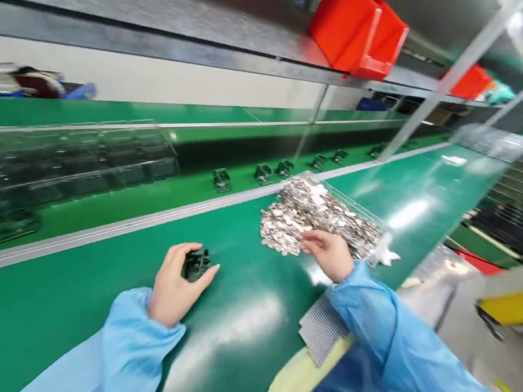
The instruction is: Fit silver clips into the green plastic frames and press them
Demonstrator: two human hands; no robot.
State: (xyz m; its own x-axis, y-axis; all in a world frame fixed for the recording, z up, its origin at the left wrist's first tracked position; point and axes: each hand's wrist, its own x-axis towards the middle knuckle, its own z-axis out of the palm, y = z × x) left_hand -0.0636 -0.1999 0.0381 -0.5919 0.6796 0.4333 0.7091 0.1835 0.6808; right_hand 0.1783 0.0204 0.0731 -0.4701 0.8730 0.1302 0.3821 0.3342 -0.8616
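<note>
Thumb and fingers of my left hand (174,284) are closed round a small black plastic part (197,264), low over the green worktop (235,299). My right hand (327,252) reaches to the near edge of a heap of small shiny metal pieces (287,218). Its fingertips are pinched together at the pieces, and whatever they hold is too small to make out. The heap spills out of a clear tray (351,198) lying on the worktop.
Several black parts (222,180) stand along the green conveyor belt (148,195) behind a metal rail. Clear trays (134,154) of dark parts are at the left. A red bin (356,28) sits on the shelf above. A ridged grey piece (322,327) lies by my right sleeve.
</note>
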